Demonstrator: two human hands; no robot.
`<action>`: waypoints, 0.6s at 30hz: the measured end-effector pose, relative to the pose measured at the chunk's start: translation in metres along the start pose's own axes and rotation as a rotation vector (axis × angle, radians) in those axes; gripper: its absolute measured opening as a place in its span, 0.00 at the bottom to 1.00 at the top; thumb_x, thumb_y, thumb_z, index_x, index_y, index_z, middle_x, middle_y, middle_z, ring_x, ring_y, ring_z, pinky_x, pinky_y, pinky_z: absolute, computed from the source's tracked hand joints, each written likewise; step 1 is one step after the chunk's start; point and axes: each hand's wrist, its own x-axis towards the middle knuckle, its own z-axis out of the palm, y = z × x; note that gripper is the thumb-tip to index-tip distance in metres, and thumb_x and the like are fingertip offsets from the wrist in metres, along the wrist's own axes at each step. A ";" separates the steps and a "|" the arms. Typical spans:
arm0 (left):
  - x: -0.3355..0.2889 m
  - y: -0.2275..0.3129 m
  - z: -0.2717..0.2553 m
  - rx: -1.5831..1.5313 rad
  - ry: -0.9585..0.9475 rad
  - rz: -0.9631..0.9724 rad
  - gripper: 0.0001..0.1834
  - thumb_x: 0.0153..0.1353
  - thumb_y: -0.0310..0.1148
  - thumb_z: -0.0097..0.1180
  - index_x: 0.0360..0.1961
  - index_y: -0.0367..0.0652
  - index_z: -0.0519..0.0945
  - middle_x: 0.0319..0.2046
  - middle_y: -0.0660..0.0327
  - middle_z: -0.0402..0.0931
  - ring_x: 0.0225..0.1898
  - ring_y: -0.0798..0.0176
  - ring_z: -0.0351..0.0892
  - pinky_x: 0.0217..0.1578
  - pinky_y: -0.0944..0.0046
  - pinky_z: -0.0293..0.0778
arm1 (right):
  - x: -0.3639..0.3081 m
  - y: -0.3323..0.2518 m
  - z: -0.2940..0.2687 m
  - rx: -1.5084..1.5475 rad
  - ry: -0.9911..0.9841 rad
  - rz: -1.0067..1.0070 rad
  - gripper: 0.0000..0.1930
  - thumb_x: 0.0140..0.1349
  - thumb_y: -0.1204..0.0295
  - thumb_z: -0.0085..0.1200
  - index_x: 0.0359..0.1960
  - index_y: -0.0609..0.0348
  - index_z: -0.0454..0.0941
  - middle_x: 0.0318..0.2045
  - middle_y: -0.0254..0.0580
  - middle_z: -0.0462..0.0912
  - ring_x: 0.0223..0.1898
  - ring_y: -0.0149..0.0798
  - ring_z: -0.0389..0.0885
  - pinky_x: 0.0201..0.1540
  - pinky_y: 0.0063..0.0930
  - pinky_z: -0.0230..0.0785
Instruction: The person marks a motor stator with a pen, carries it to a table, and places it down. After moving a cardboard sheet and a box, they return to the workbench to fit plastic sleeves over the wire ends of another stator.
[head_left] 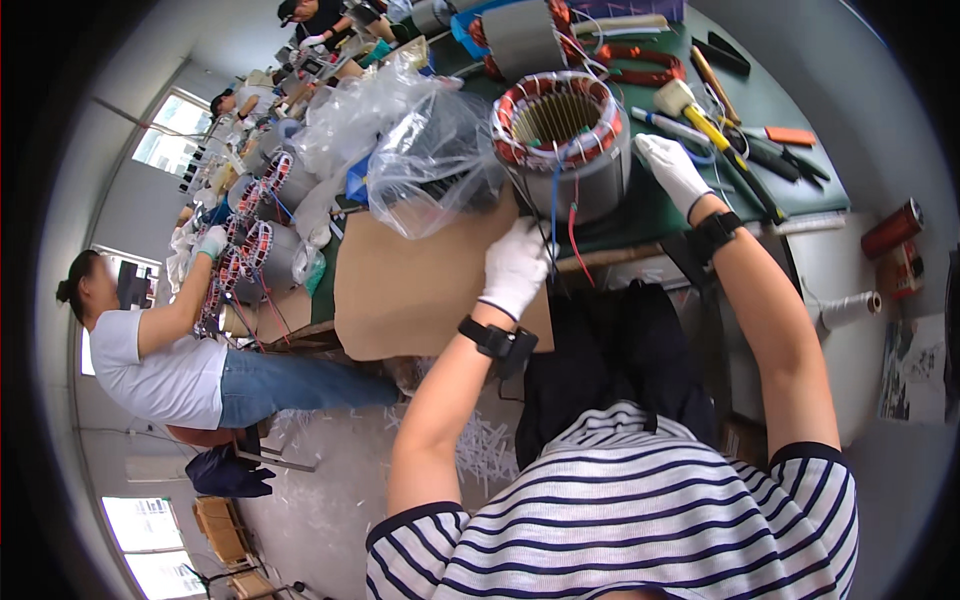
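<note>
A grey cylindrical motor stator (575, 190) stands upright at the bench edge in front of me. Its copper winding ring (510, 105) is bound with white cord. A blue wire (555, 205), a red wire (573, 232) and black wires hang down its near side. My left hand (517, 265), in a white glove, is closed beside the black wires, over a brown cardboard sheet (420, 285); whatever it may hold is hidden. To the right of the stator is my gloved right hand (672, 172), fingers stretched out, close to a white-and-blue pen-like tool (670, 125).
A yellow-handled mallet (720, 130), orange-handled tool (790, 135) and pliers lie right on the green bench. Clear plastic bags (430, 160) lie left. Another stator (520, 40) stands behind. A co-worker (165, 345) handles windings at the left; other people work farther back.
</note>
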 end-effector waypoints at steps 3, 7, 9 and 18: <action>0.007 -0.007 0.015 0.014 0.091 0.123 0.12 0.50 0.41 0.58 0.33 0.48 0.77 0.33 0.58 0.73 0.32 0.50 0.77 0.30 0.53 0.74 | 0.051 0.032 0.014 -0.109 -0.176 -0.109 0.19 0.66 0.63 0.38 0.40 0.67 0.76 0.40 0.55 0.80 0.45 0.52 0.76 0.47 0.34 0.66; 0.005 -0.006 0.016 0.056 0.079 0.139 0.09 0.51 0.41 0.58 0.28 0.48 0.77 0.30 0.60 0.71 0.29 0.55 0.77 0.26 0.56 0.74 | 0.062 0.036 0.012 -0.209 -0.225 -0.300 0.14 0.62 0.69 0.41 0.37 0.64 0.79 0.38 0.51 0.82 0.42 0.47 0.79 0.42 0.32 0.68; 0.008 -0.007 0.017 0.080 -0.017 0.126 0.09 0.53 0.38 0.57 0.35 0.50 0.79 0.34 0.61 0.76 0.33 0.53 0.77 0.29 0.56 0.73 | 0.068 0.045 0.011 -0.240 -0.168 -0.217 0.13 0.62 0.68 0.44 0.34 0.64 0.79 0.33 0.49 0.83 0.37 0.43 0.80 0.40 0.30 0.68; 0.013 -0.024 0.013 0.038 0.035 0.228 0.11 0.53 0.40 0.58 0.30 0.44 0.80 0.29 0.56 0.77 0.33 0.51 0.78 0.33 0.57 0.74 | 0.068 0.060 -0.029 -0.626 -0.253 -0.762 0.14 0.62 0.71 0.44 0.46 0.64 0.75 0.42 0.41 0.80 0.44 0.35 0.76 0.49 0.28 0.66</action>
